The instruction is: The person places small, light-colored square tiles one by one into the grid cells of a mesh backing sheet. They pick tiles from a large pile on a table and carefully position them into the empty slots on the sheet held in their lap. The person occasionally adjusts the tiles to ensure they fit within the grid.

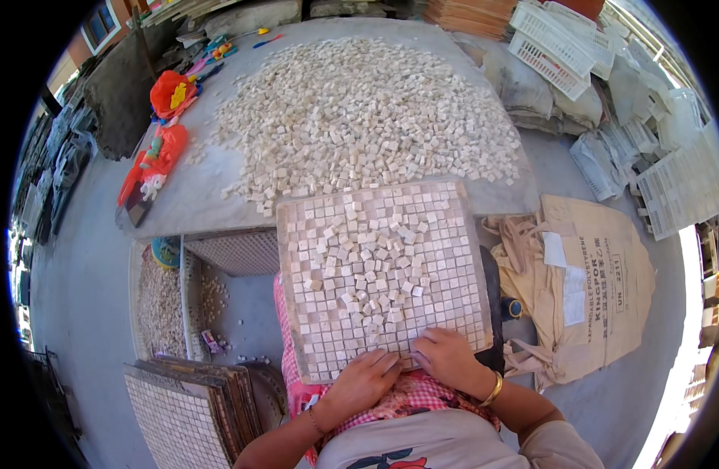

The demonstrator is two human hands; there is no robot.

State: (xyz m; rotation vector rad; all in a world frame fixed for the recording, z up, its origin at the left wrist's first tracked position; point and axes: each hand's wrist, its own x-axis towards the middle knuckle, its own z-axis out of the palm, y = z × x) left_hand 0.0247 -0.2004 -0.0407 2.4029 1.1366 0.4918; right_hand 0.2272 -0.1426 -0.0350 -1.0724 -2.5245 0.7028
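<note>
A square grid board (484,313) leans across my lap, its far edge against the worktable. Small pale stone tiles sit in most of its cells, and a loose heap of tiles (375,262) lies over its middle. At the board's near edge my left hand (366,383) rests with fingers bent and pressed together. My right hand (447,358) is just beside it on the same edge, fingers curled downward, a gold bangle (494,388) on its wrist. Both hands' fingertips meet the lowest row of cells; whether a tile is between them is hidden.
A large pile of loose tiles (359,109) covers much of the worktable (211,180). Red plastic bags (168,148) lie at its left. Filled tile boards (176,414) stack at lower left, near a tile-filled crate (160,305). Right are a tan sack (609,273) and white crates (551,55).
</note>
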